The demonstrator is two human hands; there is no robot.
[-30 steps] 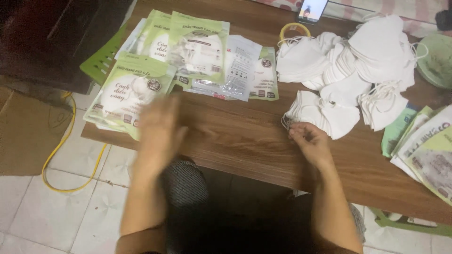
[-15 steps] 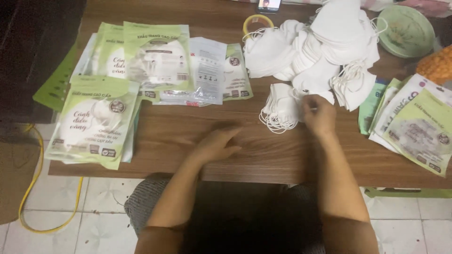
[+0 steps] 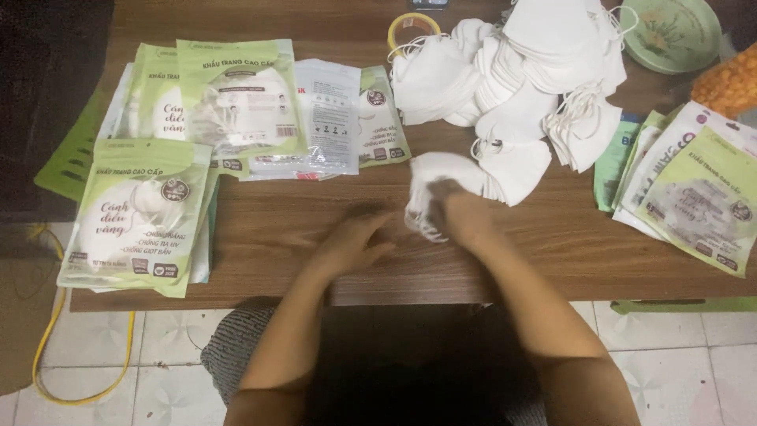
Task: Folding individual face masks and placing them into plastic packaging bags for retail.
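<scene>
My right hand (image 3: pixel 457 213) grips a small stack of folded white face masks (image 3: pixel 432 177) near the middle of the wooden table (image 3: pixel 552 252); their ear loops hang at the stack's lower left edge. My left hand (image 3: pixel 355 241) lies just left of it on the bare wood, fingers spread, holding nothing. Behind the stack a big loose heap of white masks (image 3: pixel 520 71) covers the far middle of the table.
Green-and-white mask packets (image 3: pixel 134 213) lie stacked at the left, with more packets (image 3: pixel 236 102) behind them and several empty pouches (image 3: pixel 694 189) at the right. A yellow tape roll (image 3: pixel 413 24) and a green plate (image 3: pixel 670 31) sit at the back. A yellow cable (image 3: pixel 47 355) runs on the tiled floor.
My left hand has come from the left packets to the table's middle. My right hand has pulled the small mask stack leftward toward it. The camera view has shifted.
</scene>
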